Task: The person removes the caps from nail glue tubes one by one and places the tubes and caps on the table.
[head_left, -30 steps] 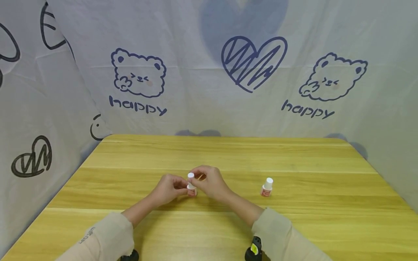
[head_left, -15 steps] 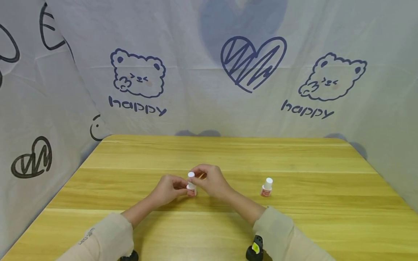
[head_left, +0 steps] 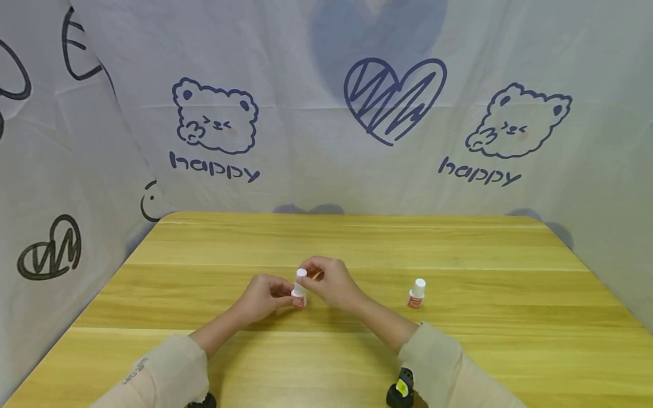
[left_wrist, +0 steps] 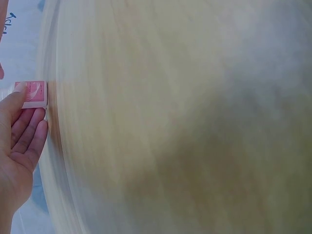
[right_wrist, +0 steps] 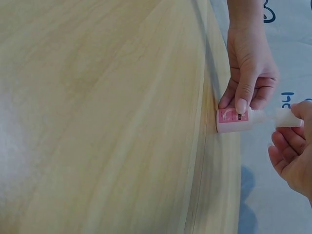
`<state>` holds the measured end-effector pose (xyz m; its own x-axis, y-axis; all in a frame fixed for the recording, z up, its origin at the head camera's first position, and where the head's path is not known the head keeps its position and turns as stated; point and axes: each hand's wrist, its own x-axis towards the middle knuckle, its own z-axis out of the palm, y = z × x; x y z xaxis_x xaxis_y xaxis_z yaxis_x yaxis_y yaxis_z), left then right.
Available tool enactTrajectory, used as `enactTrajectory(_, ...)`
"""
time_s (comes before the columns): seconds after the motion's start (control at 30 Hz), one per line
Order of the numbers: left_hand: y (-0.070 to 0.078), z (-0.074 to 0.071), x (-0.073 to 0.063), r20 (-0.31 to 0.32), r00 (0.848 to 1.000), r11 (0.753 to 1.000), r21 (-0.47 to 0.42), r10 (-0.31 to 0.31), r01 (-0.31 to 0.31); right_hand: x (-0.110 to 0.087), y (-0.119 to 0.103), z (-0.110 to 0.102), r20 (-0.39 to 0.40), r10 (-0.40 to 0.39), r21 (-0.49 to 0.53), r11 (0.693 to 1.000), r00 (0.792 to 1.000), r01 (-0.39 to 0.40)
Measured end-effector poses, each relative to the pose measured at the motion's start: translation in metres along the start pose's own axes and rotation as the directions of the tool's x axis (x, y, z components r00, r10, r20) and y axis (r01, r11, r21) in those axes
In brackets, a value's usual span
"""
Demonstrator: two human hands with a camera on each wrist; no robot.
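Observation:
A small white bottle with a pink label stands upright on the wooden table, between both hands. My left hand pinches its body between thumb and fingers. The thumb lies over the pink label in the left wrist view, where the bottle is partly hidden. My right hand pinches the white cap above the bottle. In the right wrist view, a pale, translucent nozzle shows between the cap and the bottle's shoulder. The cap leans slightly to the right in the head view.
A second white bottle with a pink-red label and white cap stands upright to the right of the hands. The wooden table ends at a white cloth printed with bears and hearts.
The cap in my right hand has shifted slightly to the right and tilts a little more. My left hand and the bottle body hold their place.

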<state>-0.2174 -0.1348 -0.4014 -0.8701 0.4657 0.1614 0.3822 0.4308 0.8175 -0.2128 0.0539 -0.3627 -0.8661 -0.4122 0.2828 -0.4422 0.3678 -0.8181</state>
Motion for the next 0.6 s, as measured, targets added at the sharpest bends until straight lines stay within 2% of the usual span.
enactTrajectory(0.6,0.0015,0.0012,0.0000,-0.020,1.000,0.999,0.046,0.013,-0.012,-0.0027,-0.0014,-0.0044,-0.012,0.008,0.027,1.000,1.000,-0.007)
